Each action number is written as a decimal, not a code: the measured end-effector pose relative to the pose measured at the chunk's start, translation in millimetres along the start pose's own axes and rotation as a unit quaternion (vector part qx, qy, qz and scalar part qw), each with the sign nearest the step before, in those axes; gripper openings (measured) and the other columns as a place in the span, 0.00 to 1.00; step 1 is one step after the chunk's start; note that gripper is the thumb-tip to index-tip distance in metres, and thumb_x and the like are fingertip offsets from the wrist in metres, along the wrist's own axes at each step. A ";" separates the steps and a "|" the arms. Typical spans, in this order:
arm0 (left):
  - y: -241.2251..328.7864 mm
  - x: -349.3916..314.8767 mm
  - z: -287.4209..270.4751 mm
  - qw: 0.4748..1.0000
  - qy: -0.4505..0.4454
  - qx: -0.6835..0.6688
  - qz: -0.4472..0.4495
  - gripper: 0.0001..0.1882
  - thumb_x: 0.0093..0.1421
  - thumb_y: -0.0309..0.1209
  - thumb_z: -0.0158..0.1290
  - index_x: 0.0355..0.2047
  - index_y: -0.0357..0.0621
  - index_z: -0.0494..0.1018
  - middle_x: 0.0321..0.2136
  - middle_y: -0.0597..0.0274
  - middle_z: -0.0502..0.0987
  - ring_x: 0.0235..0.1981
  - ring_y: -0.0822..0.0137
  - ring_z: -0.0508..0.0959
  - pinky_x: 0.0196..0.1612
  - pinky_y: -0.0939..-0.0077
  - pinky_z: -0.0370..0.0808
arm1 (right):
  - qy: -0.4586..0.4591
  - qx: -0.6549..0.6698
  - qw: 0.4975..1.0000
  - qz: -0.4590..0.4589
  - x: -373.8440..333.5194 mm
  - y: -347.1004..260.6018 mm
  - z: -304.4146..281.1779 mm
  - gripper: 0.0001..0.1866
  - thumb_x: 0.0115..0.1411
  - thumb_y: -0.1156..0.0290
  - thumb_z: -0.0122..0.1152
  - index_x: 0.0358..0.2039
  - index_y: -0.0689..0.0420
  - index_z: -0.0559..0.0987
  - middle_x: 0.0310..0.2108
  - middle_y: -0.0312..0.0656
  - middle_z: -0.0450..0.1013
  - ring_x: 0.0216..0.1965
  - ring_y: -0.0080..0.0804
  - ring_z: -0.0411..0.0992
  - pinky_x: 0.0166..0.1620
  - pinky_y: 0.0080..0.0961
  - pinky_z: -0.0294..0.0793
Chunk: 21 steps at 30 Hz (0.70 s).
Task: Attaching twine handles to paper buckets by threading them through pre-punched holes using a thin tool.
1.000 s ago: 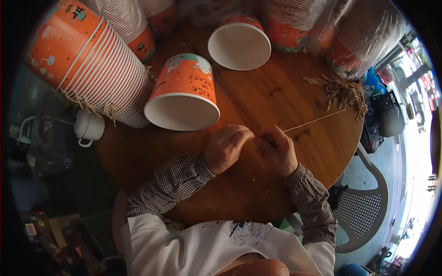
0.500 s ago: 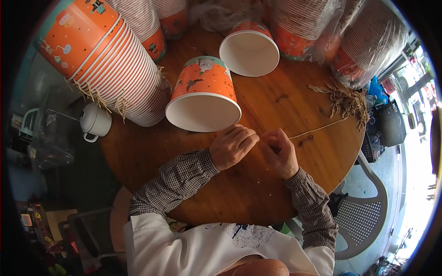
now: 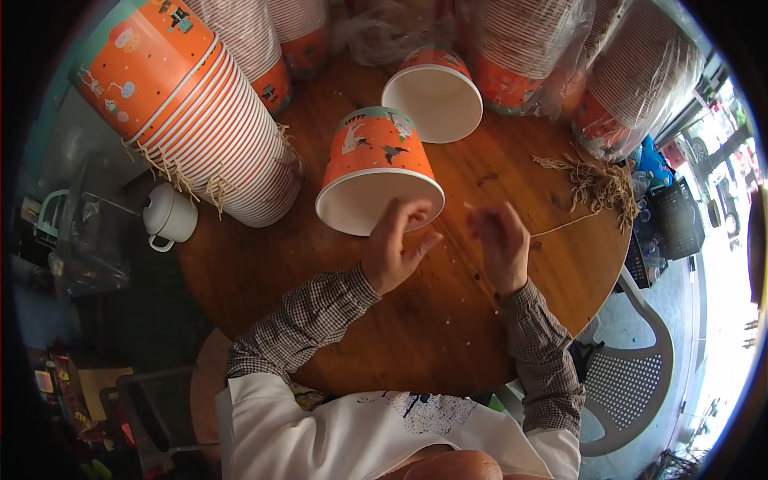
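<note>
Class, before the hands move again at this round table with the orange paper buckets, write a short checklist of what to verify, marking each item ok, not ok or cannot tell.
1. Orange bucket lying on its side, mouth toward the person: ok.
2. Left hand near the bucket's rim: ok; touching it: cannot tell.
3. Thin strand reaches the right hand: ok; pinched: cannot tell.
4. Fibre bundle on the table, at the right: ok.
5. Second bucket lies apart, behind the first: ok.

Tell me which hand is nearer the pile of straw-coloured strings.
Right. The right hand lies just left of the string pile; the left hand sits farther left, by the tipped orange cup.
</note>
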<state>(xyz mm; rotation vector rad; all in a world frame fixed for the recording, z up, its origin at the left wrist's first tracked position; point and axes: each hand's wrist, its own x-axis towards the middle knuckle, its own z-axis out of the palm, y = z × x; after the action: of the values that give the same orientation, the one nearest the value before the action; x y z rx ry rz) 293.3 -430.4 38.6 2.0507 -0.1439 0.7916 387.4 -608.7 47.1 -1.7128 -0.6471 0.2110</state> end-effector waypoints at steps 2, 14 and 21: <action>-9.7 -0.2 -2.2 0.994 0.031 -0.087 -0.051 0.28 0.60 0.37 0.59 0.55 0.40 0.62 0.46 0.55 0.71 0.48 0.62 0.73 0.50 0.69 0.71 | 0.058 0.069 0.986 -0.138 18.5 -24.8 11.2 0.04 0.63 0.78 0.54 0.38 0.63 0.74 0.38 0.41 0.76 0.38 0.23 0.73 0.43 0.20 0.72; -3.0 2.8 -10.6 0.994 -0.002 -0.078 -0.073 0.10 0.64 0.30 0.53 0.41 0.34 0.72 0.30 0.55 0.79 0.32 0.65 0.80 0.35 0.74 0.76 | -0.033 0.159 0.987 0.017 -5.8 -29.1 42.2 0.04 0.62 0.76 0.57 0.34 0.64 0.74 0.33 0.41 0.76 0.34 0.24 0.75 0.43 0.23 0.77; -3.5 -4.7 3.6 0.999 -0.037 0.023 0.017 0.09 0.62 0.24 0.52 0.42 0.36 0.73 0.34 0.49 0.78 0.33 0.53 0.81 0.32 0.69 0.78 | 0.035 0.152 0.987 -0.031 -15.3 -36.6 34.9 0.03 0.62 0.79 0.57 0.34 0.65 0.74 0.41 0.40 0.69 0.41 0.22 0.71 0.48 0.21 0.73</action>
<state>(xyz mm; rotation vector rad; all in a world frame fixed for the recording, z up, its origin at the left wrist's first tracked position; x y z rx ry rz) 292.7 -432.1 32.0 2.1274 -0.2035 0.7471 347.1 -583.1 69.8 -1.3979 -0.5836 0.1937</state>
